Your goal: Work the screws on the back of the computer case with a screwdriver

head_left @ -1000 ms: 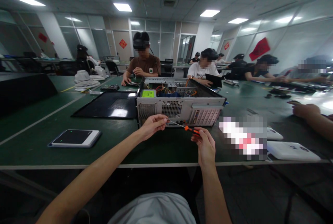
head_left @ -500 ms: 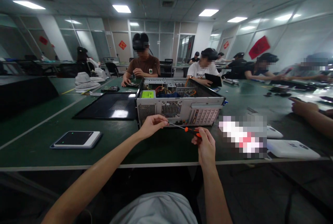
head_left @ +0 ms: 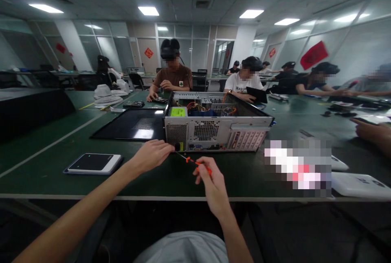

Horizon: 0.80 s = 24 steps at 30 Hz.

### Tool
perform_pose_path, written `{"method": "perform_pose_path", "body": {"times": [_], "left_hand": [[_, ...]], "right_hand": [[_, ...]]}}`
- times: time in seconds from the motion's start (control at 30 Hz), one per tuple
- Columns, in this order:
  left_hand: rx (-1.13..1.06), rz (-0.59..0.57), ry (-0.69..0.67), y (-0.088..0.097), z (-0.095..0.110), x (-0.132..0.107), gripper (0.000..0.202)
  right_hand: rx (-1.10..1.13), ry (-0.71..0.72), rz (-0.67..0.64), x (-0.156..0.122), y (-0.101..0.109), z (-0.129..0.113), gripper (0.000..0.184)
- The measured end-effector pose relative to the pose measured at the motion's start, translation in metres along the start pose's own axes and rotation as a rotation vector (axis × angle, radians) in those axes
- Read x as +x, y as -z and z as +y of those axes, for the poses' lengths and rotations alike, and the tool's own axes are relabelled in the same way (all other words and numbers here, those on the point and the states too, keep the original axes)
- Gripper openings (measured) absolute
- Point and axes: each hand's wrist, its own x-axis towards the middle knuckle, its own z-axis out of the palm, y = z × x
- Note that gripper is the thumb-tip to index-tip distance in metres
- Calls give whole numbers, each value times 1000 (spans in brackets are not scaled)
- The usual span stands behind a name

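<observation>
My right hand (head_left: 213, 181) is closed around the orange and black handle of a screwdriver (head_left: 192, 161), whose thin shaft slants up to the left. The fingers of my left hand (head_left: 153, 155) are pinched together close to the shaft's tip. What they hold, if anything, is too small to make out. Just beyond both hands, an opened computer case (head_left: 220, 126) lies on its side, its rear panel with vents, ports and slot covers facing me. Inside the case, cables and a bright green label (head_left: 179, 111) show.
A black side panel (head_left: 134, 126) lies left of the case. Nearer me is a white and black device (head_left: 95, 163). At right are a blurred-out patch and a white device (head_left: 362, 184). Two people sit across the green table (head_left: 146, 187); another person's hand (head_left: 371, 130) reaches in at right.
Both hands and the screwdriver have moved left, from before the middle of the rear panel to its lower left corner. The view has shifted slightly.
</observation>
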Motion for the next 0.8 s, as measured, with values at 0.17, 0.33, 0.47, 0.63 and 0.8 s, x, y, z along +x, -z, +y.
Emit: {"method": "perform_pose_path", "body": {"times": [0.17, 0.33, 0.47, 0.63, 0.8], "left_hand": [[99, 27, -50, -17, -18, -19, 20], [95, 109, -82, -23, -25, -23, 24], [91, 125, -76, -29, -28, -27, 27], [81, 120, -22, -39, -27, -30, 29], [55, 161, 35, -42, -25, -31, 38]], "right_hand": [[-305, 120, -264, -18, -55, -7, 15], [-457, 178, -309, -22, -81, -6, 32], [-491, 213, -313, -21, -81, -3, 33], [-511, 194, -293, -20, -81, 0, 30], [-537, 192, -294, -20, -83, 1, 30]]}}
